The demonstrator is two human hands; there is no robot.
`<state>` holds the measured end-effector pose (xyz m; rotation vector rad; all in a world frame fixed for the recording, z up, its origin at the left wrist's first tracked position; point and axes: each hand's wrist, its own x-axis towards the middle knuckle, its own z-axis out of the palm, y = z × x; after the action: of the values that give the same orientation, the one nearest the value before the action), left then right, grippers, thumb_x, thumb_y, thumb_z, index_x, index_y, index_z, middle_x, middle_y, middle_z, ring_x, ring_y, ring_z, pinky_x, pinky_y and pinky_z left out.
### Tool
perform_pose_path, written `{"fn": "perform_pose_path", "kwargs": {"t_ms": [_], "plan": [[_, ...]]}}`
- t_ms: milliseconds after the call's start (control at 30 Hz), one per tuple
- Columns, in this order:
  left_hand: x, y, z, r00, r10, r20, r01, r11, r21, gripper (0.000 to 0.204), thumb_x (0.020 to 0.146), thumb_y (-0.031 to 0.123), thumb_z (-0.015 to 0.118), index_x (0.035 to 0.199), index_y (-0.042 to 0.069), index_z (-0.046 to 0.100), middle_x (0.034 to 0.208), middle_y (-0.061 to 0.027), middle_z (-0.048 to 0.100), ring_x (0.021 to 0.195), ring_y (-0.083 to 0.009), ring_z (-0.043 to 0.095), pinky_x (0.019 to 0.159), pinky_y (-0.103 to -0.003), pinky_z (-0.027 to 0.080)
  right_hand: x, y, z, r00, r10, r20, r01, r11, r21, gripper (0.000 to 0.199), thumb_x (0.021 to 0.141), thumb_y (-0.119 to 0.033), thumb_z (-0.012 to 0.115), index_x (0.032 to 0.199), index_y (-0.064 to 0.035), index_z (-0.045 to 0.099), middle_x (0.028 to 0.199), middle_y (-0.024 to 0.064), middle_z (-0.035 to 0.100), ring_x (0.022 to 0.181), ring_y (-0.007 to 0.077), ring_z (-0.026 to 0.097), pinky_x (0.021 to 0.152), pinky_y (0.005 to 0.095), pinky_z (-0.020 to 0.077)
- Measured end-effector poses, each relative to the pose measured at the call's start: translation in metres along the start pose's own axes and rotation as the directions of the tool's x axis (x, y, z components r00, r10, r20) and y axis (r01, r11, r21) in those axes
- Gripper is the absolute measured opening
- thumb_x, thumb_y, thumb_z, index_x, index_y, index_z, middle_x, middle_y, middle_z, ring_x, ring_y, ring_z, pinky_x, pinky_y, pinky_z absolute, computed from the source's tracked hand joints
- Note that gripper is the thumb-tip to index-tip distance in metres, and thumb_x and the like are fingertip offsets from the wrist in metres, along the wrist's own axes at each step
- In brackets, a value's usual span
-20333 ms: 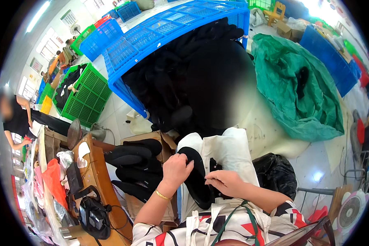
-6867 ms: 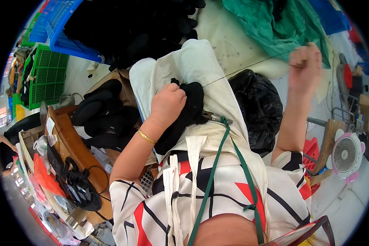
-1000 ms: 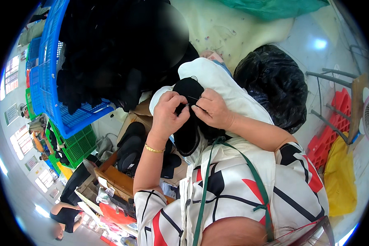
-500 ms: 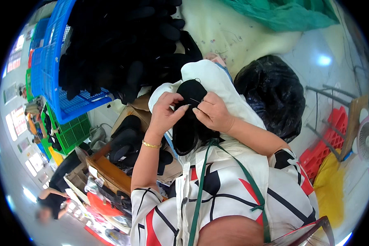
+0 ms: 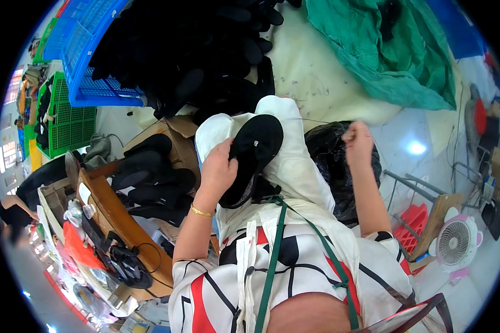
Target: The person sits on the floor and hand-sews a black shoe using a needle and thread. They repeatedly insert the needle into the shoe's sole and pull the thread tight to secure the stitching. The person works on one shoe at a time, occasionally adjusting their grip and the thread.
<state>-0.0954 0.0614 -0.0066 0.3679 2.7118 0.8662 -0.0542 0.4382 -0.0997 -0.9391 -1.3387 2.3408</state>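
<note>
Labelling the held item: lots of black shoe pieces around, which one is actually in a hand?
The black shoe upper on the white-draped lap, gripped by the left hand. The others sit in the blue crate or cardboard box, untouched.

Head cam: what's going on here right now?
A seated person holds a black fabric shoe upper on a white cloth over the lap with the left hand. The right hand is raised out to the side, pinched shut, with a thin thread running from it back to the upper. More black pieces fill a blue plastic crate ahead.
</note>
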Motion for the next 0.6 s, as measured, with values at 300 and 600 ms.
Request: {"fn": "perform_pose_path", "kwargs": {"t_ms": [300, 600], "plan": [[-0.003, 0.023, -0.026, 0.969, 0.248, -0.003, -0.247, 0.966, 0.08, 0.051, 0.077, -0.001, 0.057, 0.127, 0.007, 0.059, 0.109, -0.0184, 0.066, 0.101, -0.0371, 0.062, 0.088, -0.042, 0.052, -0.044, -0.016, 0.024, 0.961, 0.05, 0.273, 0.063, 0.918, -0.392, 0.022, 0.098, -0.019, 0.058, 0.104, -0.0004, 0.067, 0.087, 0.0034, 0.066, 0.078, 0.0127, 0.06, 0.076, 0.0279, 0.0501], [-0.026, 0.016, -0.033, 0.9, 0.27, -0.343, -0.308, 0.949, -0.062, 0.01, 0.087, 0.011, 0.068, 0.081, 0.003, 0.067, 0.078, -0.0109, 0.064, 0.073, -0.0324, 0.057, 0.066, -0.039, 0.047, -0.103, 0.025, 0.116, 0.844, 0.233, 0.483, 0.107, 0.81, -0.577, 0.046, 0.096, -0.041, 0.062, 0.088, 0.0048, 0.065, 0.071, 0.0021, 0.057, 0.068, 0.011, 0.05, 0.061, 0.0294, 0.0438]]}}
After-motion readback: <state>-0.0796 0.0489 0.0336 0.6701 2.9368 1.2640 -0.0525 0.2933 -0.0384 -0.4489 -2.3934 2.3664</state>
